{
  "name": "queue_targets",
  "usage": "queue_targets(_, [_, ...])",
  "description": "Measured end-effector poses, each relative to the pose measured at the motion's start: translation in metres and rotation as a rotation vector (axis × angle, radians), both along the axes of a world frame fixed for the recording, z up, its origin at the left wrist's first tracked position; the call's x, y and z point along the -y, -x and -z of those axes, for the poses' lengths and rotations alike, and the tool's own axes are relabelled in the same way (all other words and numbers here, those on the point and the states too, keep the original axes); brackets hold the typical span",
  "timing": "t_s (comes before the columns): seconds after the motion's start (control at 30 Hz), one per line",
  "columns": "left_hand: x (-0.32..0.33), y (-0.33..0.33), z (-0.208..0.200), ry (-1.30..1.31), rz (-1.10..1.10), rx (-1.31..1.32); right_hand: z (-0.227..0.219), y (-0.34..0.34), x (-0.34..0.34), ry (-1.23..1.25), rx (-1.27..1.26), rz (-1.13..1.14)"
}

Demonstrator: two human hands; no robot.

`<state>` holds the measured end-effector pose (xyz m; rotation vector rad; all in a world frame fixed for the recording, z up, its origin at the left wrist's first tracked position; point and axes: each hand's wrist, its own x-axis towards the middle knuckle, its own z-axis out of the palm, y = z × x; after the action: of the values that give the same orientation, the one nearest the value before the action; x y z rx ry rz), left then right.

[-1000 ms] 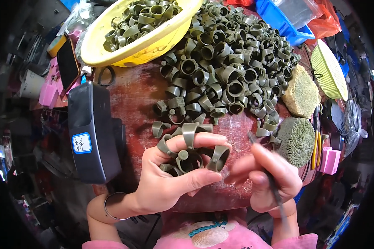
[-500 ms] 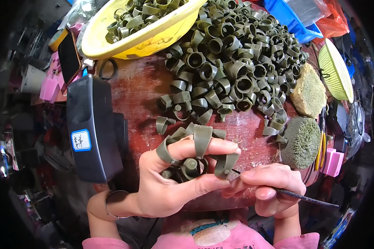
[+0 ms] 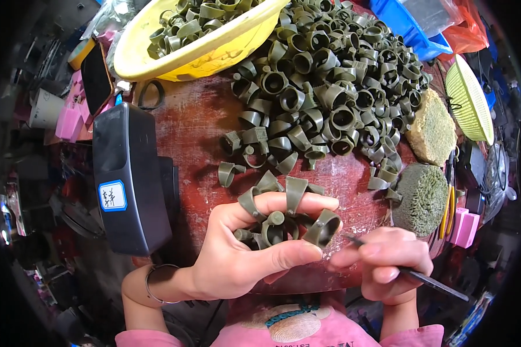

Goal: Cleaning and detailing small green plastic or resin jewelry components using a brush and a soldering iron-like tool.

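My left hand (image 3: 243,248) is closed around a cluster of dark green ring-shaped pieces (image 3: 274,230). Some of the rings loop over its index finger, and one ring (image 3: 323,228) is pinched between thumb and fingertip, its opening turned to the right. A thin dark rod-like tool (image 3: 431,284) lies in my right hand (image 3: 395,260), pinched by thumb and fingers. The tool's tip is just right of the pinched ring, apart from it. Beyond both hands spreads a big heap of the same green rings (image 3: 336,87).
A yellow basin (image 3: 214,58) with more rings stands at the far left. Left of my hands is a dark box-shaped device (image 3: 113,168) with a label. Two rough wax-like blocks (image 3: 421,199) sit at the right, near a light green basket (image 3: 469,101) and a blue tray (image 3: 411,29).
My left hand has shifted slightly right, and the pinched ring has turned so its opening shows. My right hand has drawn the tool's tip away from that ring.
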<state>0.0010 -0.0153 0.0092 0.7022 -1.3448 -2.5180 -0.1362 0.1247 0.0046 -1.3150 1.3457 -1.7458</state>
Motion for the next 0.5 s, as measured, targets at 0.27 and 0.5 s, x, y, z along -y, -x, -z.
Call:
queue_targets(0.27, [-0.004,-0.002,0.0,-0.253,-0.027,0.025,-0.012,-0.002,-0.001,-0.089,-0.094,0.084])
queue_targets(0.5, [-0.001,-0.003,0.007,-0.001,0.018,-0.088,-0.005,-0.005,0.007,-0.056,-0.104,0.062])
